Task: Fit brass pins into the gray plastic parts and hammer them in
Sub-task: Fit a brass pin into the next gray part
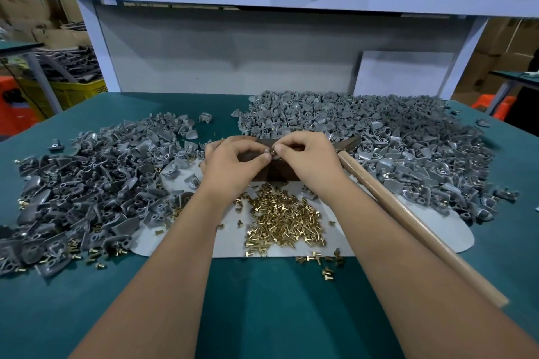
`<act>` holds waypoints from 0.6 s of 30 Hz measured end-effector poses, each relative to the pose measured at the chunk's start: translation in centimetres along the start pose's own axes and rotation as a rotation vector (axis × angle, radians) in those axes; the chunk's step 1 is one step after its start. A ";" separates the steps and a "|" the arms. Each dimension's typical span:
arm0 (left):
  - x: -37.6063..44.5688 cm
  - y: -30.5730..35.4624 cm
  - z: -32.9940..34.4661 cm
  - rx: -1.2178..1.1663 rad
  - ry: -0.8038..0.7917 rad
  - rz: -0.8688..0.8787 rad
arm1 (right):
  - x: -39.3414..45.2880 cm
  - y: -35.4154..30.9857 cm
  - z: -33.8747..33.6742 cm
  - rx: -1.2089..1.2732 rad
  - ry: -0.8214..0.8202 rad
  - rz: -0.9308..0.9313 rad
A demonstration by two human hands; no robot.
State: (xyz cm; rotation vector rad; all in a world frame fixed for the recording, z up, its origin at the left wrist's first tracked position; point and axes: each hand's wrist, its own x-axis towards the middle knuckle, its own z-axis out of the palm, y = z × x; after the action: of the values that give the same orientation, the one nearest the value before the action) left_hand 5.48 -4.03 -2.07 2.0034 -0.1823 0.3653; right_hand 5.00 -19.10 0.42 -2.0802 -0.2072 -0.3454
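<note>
Head view: both hands (233, 160) pinch, seemingly, a gray part (267, 151).

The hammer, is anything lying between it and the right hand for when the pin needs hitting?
Nothing visible does. The hammer lies bare beside the right forearm, but the right hand and left hand are both pinching a gray part.

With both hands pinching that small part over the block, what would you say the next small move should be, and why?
Probably seat the pin fully, then set the part on the dark block. Both the left hand and the right hand pinch it at the fingertips, and the hammer lies untouched beside the right arm, so hammering likely comes after.
</note>
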 end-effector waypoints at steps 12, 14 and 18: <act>0.1 0.1 0.1 -0.035 0.013 -0.015 | 0.5 0.2 1.5 -0.275 0.140 -0.138; 0.1 0.1 0.0 -0.060 0.002 -0.029 | 0.4 0.2 1.5 -0.318 0.143 -0.167; 0.1 0.1 0.1 -0.070 0.001 -0.027 | 0.8 -0.3 1.2 -0.355 0.083 -0.109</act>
State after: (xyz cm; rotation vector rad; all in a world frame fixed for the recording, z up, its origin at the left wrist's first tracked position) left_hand 5.54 -4.12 -1.97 1.9351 -0.1644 0.3383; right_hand 5.86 -17.89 0.35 -2.4033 -0.2222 -0.5670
